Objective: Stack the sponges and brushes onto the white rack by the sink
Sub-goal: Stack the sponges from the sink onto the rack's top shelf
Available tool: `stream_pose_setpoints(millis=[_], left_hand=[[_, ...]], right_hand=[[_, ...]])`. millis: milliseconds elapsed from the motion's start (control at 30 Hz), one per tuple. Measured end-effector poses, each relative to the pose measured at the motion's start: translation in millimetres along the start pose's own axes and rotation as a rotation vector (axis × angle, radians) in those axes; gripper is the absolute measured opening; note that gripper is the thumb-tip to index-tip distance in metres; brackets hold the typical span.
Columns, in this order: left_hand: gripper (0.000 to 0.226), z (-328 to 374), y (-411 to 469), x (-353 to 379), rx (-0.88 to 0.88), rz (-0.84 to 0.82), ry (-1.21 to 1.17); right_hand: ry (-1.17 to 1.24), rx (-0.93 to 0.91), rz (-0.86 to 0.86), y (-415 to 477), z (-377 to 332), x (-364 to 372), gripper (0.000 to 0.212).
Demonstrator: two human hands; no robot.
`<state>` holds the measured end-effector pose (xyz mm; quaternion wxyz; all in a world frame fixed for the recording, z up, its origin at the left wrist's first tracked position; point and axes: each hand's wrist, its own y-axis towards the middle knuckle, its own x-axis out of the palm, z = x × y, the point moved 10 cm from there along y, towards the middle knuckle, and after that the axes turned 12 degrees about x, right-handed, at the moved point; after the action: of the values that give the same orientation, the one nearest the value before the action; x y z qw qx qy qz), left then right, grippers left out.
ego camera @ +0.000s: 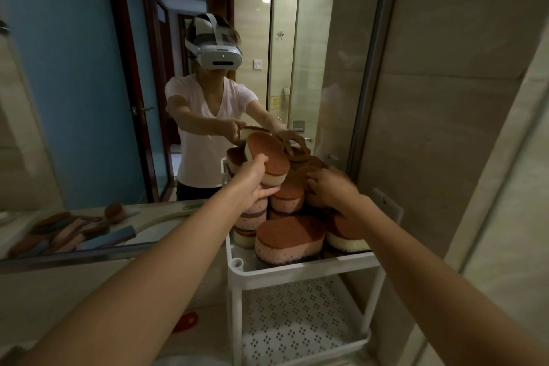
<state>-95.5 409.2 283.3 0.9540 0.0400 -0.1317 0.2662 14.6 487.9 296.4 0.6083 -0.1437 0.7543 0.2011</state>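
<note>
Gripping a tilted, brown-topped sponge (269, 157) in the left hand (255, 184), thumb on its top face, just above the far left of the sponge pile (289, 236). Touching the pile's right side with the right hand (329, 187), fingers curled over; cannot tell whether truly gripping. All heaped on the top tier of the white rack (297, 272), above a perforated lower shelf (297, 321).

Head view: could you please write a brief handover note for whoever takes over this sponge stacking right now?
Left hand: grips an oval sponge, tilted, atop the pile.
Right hand: on a brown-topped sponge at the pile's right; grip unclear.
White rack: top shelf heaped with sponges.
Done: many sponges stacked.
Left: set down the held sponge; more sponges and brushes show in the mirror, far left.
</note>
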Motion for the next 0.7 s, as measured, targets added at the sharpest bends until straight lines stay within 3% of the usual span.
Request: stream_pose_setpoints(millis=[100, 200, 300, 367, 467, 600, 700], left_hand=[[0.043, 3, 0, 5, -0.003, -0.012, -0.011], [0.042, 10, 0, 12, 0.023, -0.04, 0.012], [0.037, 18, 2, 22, 0.08, -0.073, 0.215], [0.045, 21, 6, 33, 0.129, -0.112, 0.345], [0.048, 30, 3, 55, 0.243, -0.225, 0.501], [0.044, 25, -5, 85, 0.341, -0.491, 0.671], [0.041, 24, -5, 92, 0.379, -0.537, 0.714]], right_hand=[[0.048, 0.028, 0.0, 2, 2, -6, 0.031], [0.419, 0.066, 0.09, -1, 15, -23, 0.033], [0.724, 0.002, 0.23, -16, 21, -51, 0.036], [0.963, 0.006, 0.186, -22, 24, -58, 0.031], [1.286, 0.095, -0.02, -23, 33, -52, 0.03], [1.173, 0.215, -0.013, -16, 53, -48, 0.033], [1.167, 0.294, 0.052, -11, 69, -47, 0.037]])
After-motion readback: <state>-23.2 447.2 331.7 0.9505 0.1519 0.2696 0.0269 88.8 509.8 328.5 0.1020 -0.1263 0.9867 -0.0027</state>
